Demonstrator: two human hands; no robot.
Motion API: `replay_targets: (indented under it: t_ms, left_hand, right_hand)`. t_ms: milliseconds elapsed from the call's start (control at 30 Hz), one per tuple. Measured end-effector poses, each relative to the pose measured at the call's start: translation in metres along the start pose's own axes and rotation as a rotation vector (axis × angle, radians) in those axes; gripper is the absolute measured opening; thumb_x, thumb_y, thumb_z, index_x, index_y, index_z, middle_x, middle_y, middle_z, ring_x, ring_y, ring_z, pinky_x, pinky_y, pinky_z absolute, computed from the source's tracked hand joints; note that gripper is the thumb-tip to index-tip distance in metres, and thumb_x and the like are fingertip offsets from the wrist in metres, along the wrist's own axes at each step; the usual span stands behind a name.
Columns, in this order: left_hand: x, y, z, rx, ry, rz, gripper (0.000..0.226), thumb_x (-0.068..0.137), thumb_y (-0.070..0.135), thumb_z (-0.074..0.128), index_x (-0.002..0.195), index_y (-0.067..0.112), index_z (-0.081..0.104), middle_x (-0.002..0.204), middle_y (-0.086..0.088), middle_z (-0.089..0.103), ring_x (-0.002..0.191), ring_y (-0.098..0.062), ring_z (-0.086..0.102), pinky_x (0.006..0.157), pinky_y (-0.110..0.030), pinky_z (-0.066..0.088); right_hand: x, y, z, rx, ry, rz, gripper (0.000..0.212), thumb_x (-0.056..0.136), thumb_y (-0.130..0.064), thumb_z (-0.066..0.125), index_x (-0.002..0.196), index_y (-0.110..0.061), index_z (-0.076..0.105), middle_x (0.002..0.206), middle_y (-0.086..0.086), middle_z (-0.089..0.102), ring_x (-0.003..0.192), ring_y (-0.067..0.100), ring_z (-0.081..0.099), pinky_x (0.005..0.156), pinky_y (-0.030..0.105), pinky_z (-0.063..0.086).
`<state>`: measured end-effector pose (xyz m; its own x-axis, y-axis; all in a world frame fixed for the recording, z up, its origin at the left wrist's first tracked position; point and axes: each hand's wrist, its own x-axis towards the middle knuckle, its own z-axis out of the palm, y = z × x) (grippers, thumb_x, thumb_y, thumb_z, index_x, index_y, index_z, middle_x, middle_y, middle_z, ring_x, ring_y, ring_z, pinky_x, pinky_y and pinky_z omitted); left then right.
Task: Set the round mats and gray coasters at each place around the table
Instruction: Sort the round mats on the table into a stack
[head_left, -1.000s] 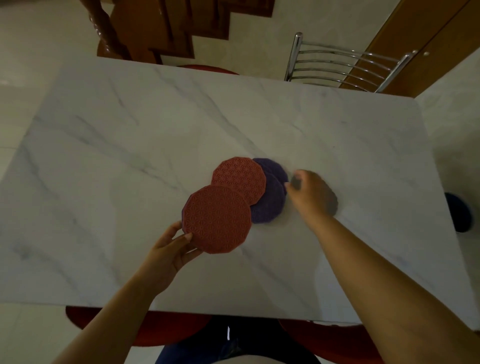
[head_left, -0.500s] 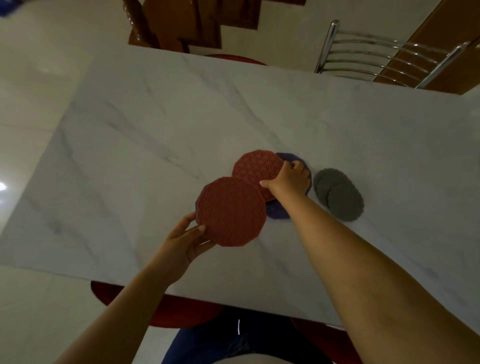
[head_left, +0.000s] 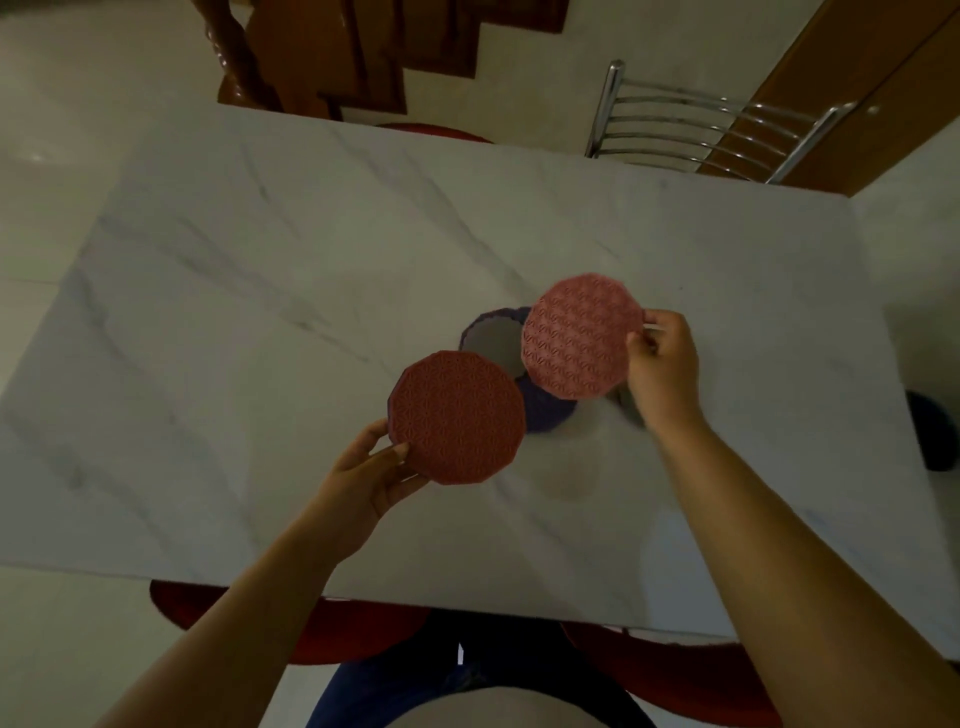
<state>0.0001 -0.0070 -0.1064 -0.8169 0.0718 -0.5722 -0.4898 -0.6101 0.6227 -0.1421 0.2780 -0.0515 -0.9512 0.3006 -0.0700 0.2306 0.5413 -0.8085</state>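
My left hand (head_left: 366, 480) grips the near edge of a red round mat (head_left: 457, 415) held just above the white marble table (head_left: 234, 312). A second red round mat (head_left: 582, 335) is lifted off the pile, pinched at its right edge by my right hand (head_left: 662, 371). Below it lie purple round mats (head_left: 545, 410), with a gray coaster (head_left: 493, 343) showing on top of one. More gray coasters (head_left: 626, 402) are mostly hidden behind my right wrist.
A chrome chair (head_left: 696, 130) stands at the table's far right side and a wooden chair (head_left: 311, 57) at the far left. Red seats (head_left: 218, 608) sit under the near edge. A dark object (head_left: 935, 436) lies on the floor at right.
My right hand left the gray coasters, took the second red mat from the pile and lifted it to the right. The left hand kept hold of its red mat.
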Motion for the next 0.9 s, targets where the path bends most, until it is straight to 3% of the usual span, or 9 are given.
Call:
replay_targets:
  t_ms: [100,300,400,533,667,800,900]
  left_hand:
    - [0.005,-0.003,0.011,0.008,-0.023,-0.021,0.03,0.076,0.005,0.06,0.104,0.017,0.063,0.092,-0.008,0.075,0.078,-0.021,0.072,0.07,-0.033,0.059]
    - [0.008,-0.008,0.034,0.019,-0.118,-0.056,0.032,0.077,0.006,0.06,0.108,0.013,0.061,0.094,-0.009,0.075,0.082,-0.022,0.072,0.072,-0.033,0.059]
    - [0.009,-0.01,0.042,0.013,-0.146,-0.067,0.034,0.078,0.005,0.06,0.112,0.012,0.059,0.095,-0.009,0.075,0.082,-0.022,0.072,0.072,-0.033,0.059]
    - [0.009,-0.012,0.047,0.022,-0.166,-0.082,0.032,0.078,0.005,0.059,0.11,0.013,0.061,0.094,-0.008,0.075,0.08,-0.021,0.072,0.072,-0.033,0.059]
    - [0.007,-0.014,0.048,0.018,-0.185,-0.093,0.03,0.079,0.005,0.059,0.108,0.012,0.062,0.092,-0.009,0.074,0.078,-0.022,0.072,0.072,-0.033,0.059]
    - [0.004,-0.016,0.046,0.025,-0.177,-0.11,0.029,0.08,0.003,0.055,0.107,0.012,0.063,0.09,-0.011,0.073,0.078,-0.023,0.071,0.072,-0.034,0.059]
    - [0.004,-0.016,0.044,0.052,-0.165,-0.132,0.032,0.092,0.003,0.041,0.117,0.01,0.06,0.098,-0.014,0.071,0.084,-0.025,0.071,0.074,-0.035,0.059]
  right_hand:
    - [-0.004,0.002,-0.03,0.258,-0.028,0.13,0.027,0.091,-0.009,0.052,0.118,-0.01,0.054,0.108,0.008,0.063,0.095,0.019,0.061,0.082,0.032,0.052]
    - [-0.055,0.009,-0.017,0.632,-0.325,0.416,0.018,0.092,-0.001,0.05,0.099,-0.014,0.06,0.091,0.005,0.065,0.077,0.013,0.062,0.06,0.023,0.055]
    - [-0.073,0.019,-0.005,0.571,-0.31,0.454,0.018,0.092,-0.004,0.051,0.104,-0.013,0.061,0.096,0.007,0.065,0.081,0.015,0.063,0.068,0.029,0.053]
    - [-0.084,0.031,-0.002,0.4,-0.168,0.362,0.024,0.089,-0.007,0.058,0.113,-0.009,0.061,0.106,0.01,0.065,0.091,0.018,0.063,0.083,0.036,0.053]
    - [-0.093,0.033,-0.005,0.459,-0.249,0.38,0.021,0.089,-0.009,0.058,0.106,-0.021,0.061,0.1,0.004,0.067,0.083,0.013,0.066,0.07,0.028,0.056]
    - [-0.097,0.037,-0.008,0.35,-0.265,0.241,0.03,0.087,-0.008,0.061,0.116,-0.017,0.06,0.112,0.004,0.064,0.092,0.014,0.066,0.079,0.03,0.056]
    - [-0.1,0.035,-0.007,0.294,-0.255,0.164,0.032,0.086,-0.009,0.063,0.115,-0.022,0.061,0.107,-0.005,0.063,0.082,0.002,0.066,0.076,0.021,0.055]
